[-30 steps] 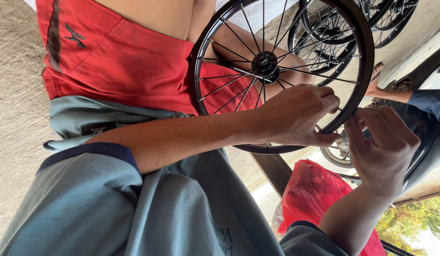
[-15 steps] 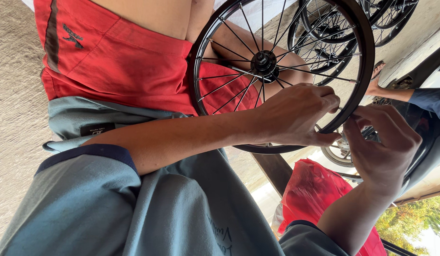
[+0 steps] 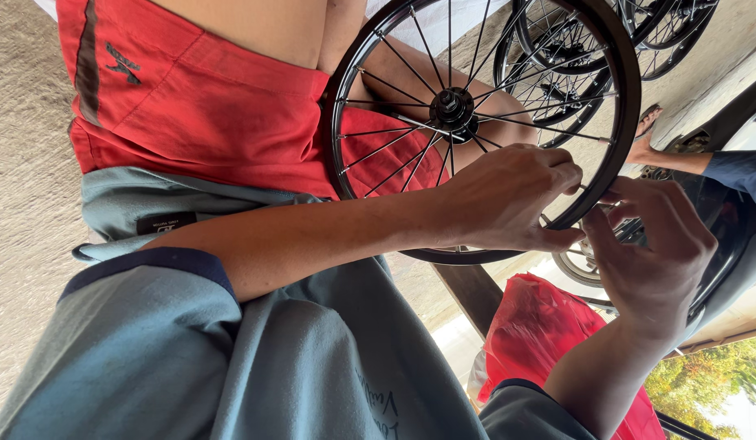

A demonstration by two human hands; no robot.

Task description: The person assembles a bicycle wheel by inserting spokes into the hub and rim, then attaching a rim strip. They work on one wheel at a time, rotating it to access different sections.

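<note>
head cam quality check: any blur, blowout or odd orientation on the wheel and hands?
Head view: frame looks rotated, ground at left, trees at lower right. Wheel spokes and hub are sharp; left hand and right hand crisp, no motion blur. Even shade on them; sky at the lower right corner is blown out. Blue-grey shirt nearest the lens is slightly soft.

Spokes crowd the wheel (image 3: 476, 122) around its hub (image 3: 451, 104), leaving only narrow gaps. At three o'clock more wheels (image 3: 573, 73) block passage; at five o'clock a red bag (image 3: 541, 326) fills the space below the rim.
</note>
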